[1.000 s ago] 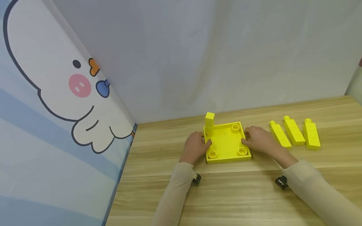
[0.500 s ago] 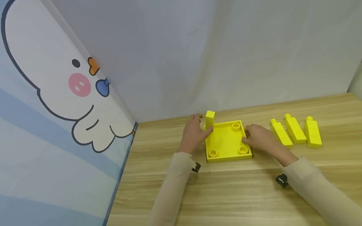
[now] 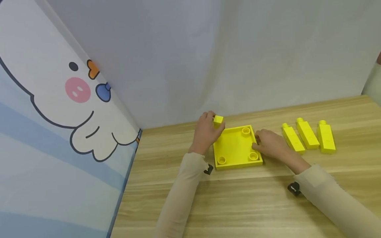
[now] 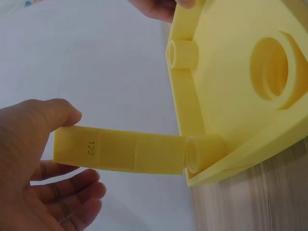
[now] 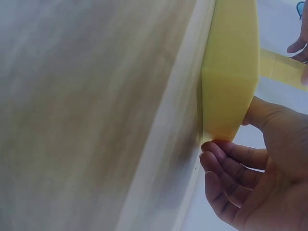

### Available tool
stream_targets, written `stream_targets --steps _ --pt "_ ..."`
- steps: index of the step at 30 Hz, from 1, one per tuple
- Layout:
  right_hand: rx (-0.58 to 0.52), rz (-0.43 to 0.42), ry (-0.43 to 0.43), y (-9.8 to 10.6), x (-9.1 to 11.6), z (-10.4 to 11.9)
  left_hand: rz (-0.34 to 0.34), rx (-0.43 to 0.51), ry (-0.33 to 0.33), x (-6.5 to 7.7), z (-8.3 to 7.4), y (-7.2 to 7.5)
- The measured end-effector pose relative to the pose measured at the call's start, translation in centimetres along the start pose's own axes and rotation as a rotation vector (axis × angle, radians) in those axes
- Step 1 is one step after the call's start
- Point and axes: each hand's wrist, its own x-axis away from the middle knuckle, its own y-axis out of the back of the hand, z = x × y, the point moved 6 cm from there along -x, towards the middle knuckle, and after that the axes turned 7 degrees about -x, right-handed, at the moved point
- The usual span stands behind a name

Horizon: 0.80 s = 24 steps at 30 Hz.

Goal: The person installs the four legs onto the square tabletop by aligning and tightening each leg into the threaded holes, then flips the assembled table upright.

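A square yellow toy tabletop (image 3: 233,145) lies underside up, with raised rims and a round socket in each corner. One yellow table leg (image 4: 118,150), marked 122, stands upright at its far-left socket (image 4: 207,149). My left hand (image 3: 205,133) pinches the leg's free end between thumb and fingers; the other fingers are loosely bent below it. The joint at the socket shows a thin seam. At the tabletop's right side, my right hand (image 5: 272,166) grips the rim, thumb inside and fingertips against the outer wall.
To the right of my right hand lie three more yellow legs (image 3: 293,138), side by side with their round pegs pointing away. A pale wall (image 3: 178,66) rises behind the wooden table (image 3: 238,205). A cartoon-printed panel (image 3: 59,109) borders the left.
My left hand has left the tabletop's left rim, moved away from me and taken hold of the upright leg. My right hand keeps its grip on the right rim.
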Motion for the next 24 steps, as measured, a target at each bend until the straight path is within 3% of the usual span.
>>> stream_targets --steps 5,17,24 --pt "-0.001 0.002 -0.007 0.13 -0.28 -0.11 -0.016 -0.009 -0.026 -0.21 0.16 0.31" --pt "-0.004 0.006 -0.005 0.2 -0.55 -0.43 0.019 -0.005 -0.068 -0.05 -0.04 0.02" --pt "-0.001 0.013 -0.002 0.15 -0.69 -0.41 -0.007 -0.008 -0.012 -0.06 0.28 -0.02"
